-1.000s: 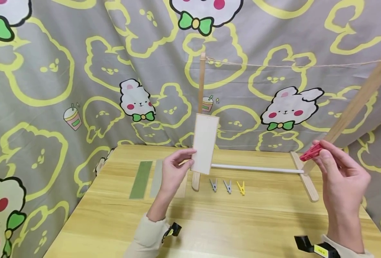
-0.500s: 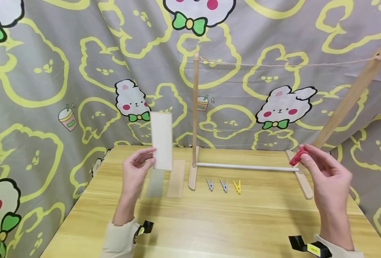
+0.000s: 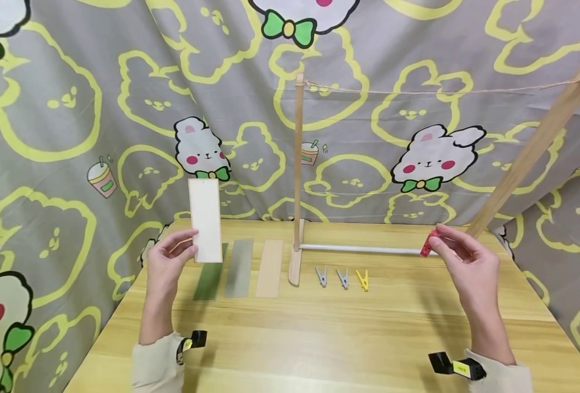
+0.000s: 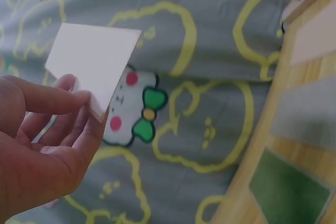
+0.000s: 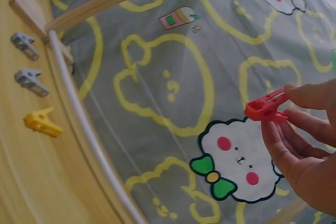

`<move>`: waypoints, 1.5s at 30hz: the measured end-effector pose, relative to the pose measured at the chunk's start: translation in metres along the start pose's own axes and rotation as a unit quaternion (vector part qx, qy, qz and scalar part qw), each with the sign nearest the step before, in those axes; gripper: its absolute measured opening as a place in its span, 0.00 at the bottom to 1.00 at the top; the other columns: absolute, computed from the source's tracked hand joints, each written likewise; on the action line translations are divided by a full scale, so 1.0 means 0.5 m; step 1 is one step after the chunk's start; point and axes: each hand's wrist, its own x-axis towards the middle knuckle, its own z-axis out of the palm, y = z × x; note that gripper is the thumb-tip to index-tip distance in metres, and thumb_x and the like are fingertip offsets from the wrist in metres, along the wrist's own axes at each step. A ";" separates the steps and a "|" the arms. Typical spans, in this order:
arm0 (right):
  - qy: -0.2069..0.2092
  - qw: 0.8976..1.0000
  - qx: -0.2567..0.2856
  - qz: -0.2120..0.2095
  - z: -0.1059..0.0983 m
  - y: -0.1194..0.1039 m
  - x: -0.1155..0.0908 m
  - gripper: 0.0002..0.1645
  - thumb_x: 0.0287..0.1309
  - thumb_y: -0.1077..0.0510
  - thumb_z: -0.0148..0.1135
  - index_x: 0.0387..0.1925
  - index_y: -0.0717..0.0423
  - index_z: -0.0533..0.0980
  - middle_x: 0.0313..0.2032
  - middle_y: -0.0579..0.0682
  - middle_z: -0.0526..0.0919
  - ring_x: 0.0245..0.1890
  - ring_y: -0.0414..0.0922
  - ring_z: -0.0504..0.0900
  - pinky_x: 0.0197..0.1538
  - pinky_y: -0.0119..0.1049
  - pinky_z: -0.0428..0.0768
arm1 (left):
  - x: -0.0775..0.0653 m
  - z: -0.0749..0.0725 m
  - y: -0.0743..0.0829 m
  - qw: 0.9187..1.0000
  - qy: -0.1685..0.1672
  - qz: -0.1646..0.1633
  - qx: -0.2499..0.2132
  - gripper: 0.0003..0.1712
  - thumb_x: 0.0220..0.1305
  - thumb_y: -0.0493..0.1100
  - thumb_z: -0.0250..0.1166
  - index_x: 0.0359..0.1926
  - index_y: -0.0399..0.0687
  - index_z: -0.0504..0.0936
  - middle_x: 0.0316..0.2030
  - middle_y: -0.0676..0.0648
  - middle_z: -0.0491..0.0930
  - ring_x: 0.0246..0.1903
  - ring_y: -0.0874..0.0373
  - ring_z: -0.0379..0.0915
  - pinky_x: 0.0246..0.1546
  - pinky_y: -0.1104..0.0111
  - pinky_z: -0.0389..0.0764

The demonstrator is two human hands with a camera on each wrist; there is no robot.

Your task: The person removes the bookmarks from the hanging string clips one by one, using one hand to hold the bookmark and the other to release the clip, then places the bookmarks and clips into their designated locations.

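My left hand [image 3: 166, 262] pinches the edge of a white rectangular card [image 3: 206, 221] and holds it upright above the back left of the table. A tiny hole shows near the card's top edge. Between the thumb and fingers of my right hand [image 3: 467, 262] is a red clothespin [image 3: 428, 243], held in front of the white rod's right end. In the right wrist view the red clothespin [image 5: 265, 106] points left, its handles at the fingertips. Below the card lie a green card [image 3: 211, 275], a grey card [image 3: 239, 268] and a beige card [image 3: 270, 268].
A wooden stand with a left post [image 3: 298, 158] and a right post [image 3: 526, 147] carries a string [image 3: 418, 92] across its top and a white rod [image 3: 359, 249] low down. Two grey clothespins [image 3: 342, 278] and a yellow clothespin [image 3: 363, 280] lie before it. A patterned curtain [image 3: 250, 98] hangs behind.
My left hand has carried the white card leftward, from in front of the left post to over the green card. My right hand has shifted left with the red clothespin, now tipped more steeply.
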 end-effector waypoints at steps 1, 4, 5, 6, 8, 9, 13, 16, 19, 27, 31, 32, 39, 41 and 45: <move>-0.003 1.000 -0.008 0.003 0.001 0.007 0.001 0.22 0.55 0.69 0.75 0.52 0.72 0.82 0.44 0.46 0.89 0.39 0.36 0.87 0.41 0.21 0.82 | 0.001 -0.009 -0.003 1.000 0.002 -0.005 0.003 0.18 0.58 0.17 0.66 0.47 0.32 0.87 0.45 0.46 0.86 0.40 0.59 0.85 0.36 0.75 0.84; -0.007 0.999 -0.049 0.018 0.007 0.026 0.003 0.21 0.56 0.66 0.76 0.52 0.68 0.83 0.45 0.41 0.89 0.39 0.34 0.87 0.42 0.20 0.81 | 0.005 -0.037 -0.012 1.000 0.007 -0.013 0.011 0.17 0.58 0.17 0.66 0.48 0.30 0.87 0.43 0.49 0.87 0.40 0.61 0.86 0.36 0.76 0.84; -0.011 0.997 -0.071 0.020 0.009 0.033 0.004 0.21 0.56 0.65 0.76 0.52 0.66 0.84 0.45 0.39 0.88 0.40 0.33 0.87 0.42 0.20 0.81 | 0.007 -0.047 -0.017 1.000 0.007 -0.014 0.014 0.17 0.58 0.17 0.66 0.48 0.29 0.86 0.42 0.50 0.87 0.39 0.62 0.86 0.35 0.76 0.84; -0.017 0.996 -0.089 0.022 0.012 0.040 0.004 0.21 0.57 0.63 0.76 0.52 0.65 0.84 0.43 0.38 0.89 0.40 0.32 0.87 0.42 0.19 0.81 | 0.009 -0.058 -0.021 1.000 0.007 -0.016 0.018 0.17 0.58 0.17 0.66 0.49 0.27 0.85 0.42 0.51 0.87 0.39 0.62 0.86 0.35 0.76 0.84; -0.027 0.991 -0.132 0.025 0.018 0.053 0.006 0.20 0.59 0.60 0.76 0.52 0.62 0.84 0.40 0.36 0.89 0.39 0.31 0.86 0.41 0.19 0.80 | 0.011 -0.078 -0.030 0.999 0.010 -0.024 0.033 0.18 0.58 0.17 0.66 0.49 0.28 0.85 0.41 0.54 0.87 0.39 0.63 0.85 0.36 0.77 0.84; -0.032 0.988 -0.150 0.025 0.020 0.060 0.007 0.21 0.59 0.58 0.76 0.52 0.62 0.84 0.38 0.36 0.89 0.39 0.30 0.86 0.41 0.18 0.80 | 0.012 -0.088 -0.035 0.999 0.011 -0.031 0.041 0.18 0.59 0.18 0.66 0.50 0.28 0.85 0.42 0.55 0.87 0.39 0.64 0.85 0.37 0.77 0.84; -0.045 0.979 -0.200 0.016 0.028 0.086 0.008 0.22 0.60 0.56 0.75 0.52 0.65 0.84 0.36 0.34 0.88 0.38 0.27 0.84 0.37 0.18 0.78 | 0.015 -0.124 -0.055 0.994 0.019 -0.071 0.081 0.19 0.60 0.20 0.66 0.51 0.32 0.86 0.45 0.61 0.83 0.39 0.68 0.83 0.40 0.79 0.83; -0.051 0.973 -0.226 0.015 0.033 0.106 0.008 0.22 0.60 0.54 0.75 0.50 0.66 0.85 0.36 0.36 0.89 0.36 0.25 0.84 0.36 0.18 0.77 | 0.017 -0.148 -0.069 0.989 0.018 -0.100 0.104 0.19 0.62 0.21 0.66 0.54 0.30 0.84 0.47 0.64 0.79 0.39 0.69 0.82 0.39 0.80 0.82; -0.057 0.962 -0.268 0.017 0.039 0.125 0.007 0.21 0.61 0.51 0.75 0.48 0.62 0.86 0.37 0.46 0.90 0.33 0.23 0.82 0.35 0.18 0.76 | 0.018 -0.168 -0.084 0.984 0.011 -0.118 0.133 0.18 0.63 0.22 0.66 0.53 0.33 0.86 0.45 0.66 0.80 0.39 0.70 0.81 0.37 0.79 0.82; -0.079 0.948 -0.307 0.019 0.042 0.156 0.004 0.19 0.61 0.53 0.74 0.47 0.64 0.86 0.39 0.61 0.89 0.31 0.21 0.79 0.33 0.17 0.76 | 0.022 -0.205 -0.123 0.967 -0.043 -0.149 0.203 0.17 0.63 0.25 0.66 0.53 0.32 0.85 0.42 0.60 0.85 0.32 0.68 0.80 0.31 0.73 0.82; -0.087 0.946 -0.312 0.015 0.040 0.169 0.004 0.17 0.60 0.55 0.75 0.45 0.65 0.86 0.37 0.61 0.89 0.31 0.24 0.80 0.33 0.17 0.76 | 0.025 -0.210 -0.138 0.954 -0.073 -0.151 0.250 0.20 0.62 0.26 0.66 0.56 0.25 0.81 0.46 0.50 0.86 0.26 0.63 0.76 0.27 0.69 0.81; -0.089 0.945 -0.315 0.013 0.040 0.173 0.004 0.17 0.60 0.56 0.75 0.44 0.65 0.86 0.37 0.61 0.89 0.30 0.25 0.80 0.33 0.17 0.76 | 0.025 -0.210 -0.141 0.952 -0.075 -0.153 0.254 0.20 0.62 0.26 0.66 0.56 0.24 0.81 0.46 0.49 0.86 0.25 0.62 0.75 0.26 0.69 0.80; -0.127 0.934 -0.332 0.021 0.045 0.196 -0.001 0.18 0.61 0.54 0.74 0.45 0.65 0.86 0.36 0.58 0.89 0.31 0.32 0.84 0.33 0.21 0.77 | 0.025 -0.219 -0.158 0.946 -0.073 -0.177 0.261 0.21 0.59 0.24 0.65 0.55 0.22 0.80 0.46 0.43 0.86 0.28 0.65 0.75 0.27 0.71 0.80; -0.138 0.932 -0.335 0.032 0.049 0.199 -0.002 0.19 0.61 0.53 0.74 0.46 0.66 0.85 0.37 0.58 0.89 0.32 0.36 0.85 0.34 0.22 0.79 | 0.024 -0.223 -0.163 0.943 -0.074 -0.182 0.267 0.23 0.59 0.24 0.64 0.56 0.21 0.79 0.48 0.40 0.86 0.31 0.66 0.75 0.27 0.71 0.79; -0.152 0.927 -0.341 0.044 0.059 0.202 -0.003 0.20 0.61 0.53 0.74 0.46 0.66 0.85 0.36 0.56 0.89 0.33 0.40 0.85 0.33 0.26 0.79 | 0.025 -0.231 -0.171 0.942 -0.075 -0.193 0.264 0.25 0.58 0.23 0.63 0.58 0.20 0.77 0.48 0.37 0.85 0.33 0.66 0.76 0.25 0.69 0.78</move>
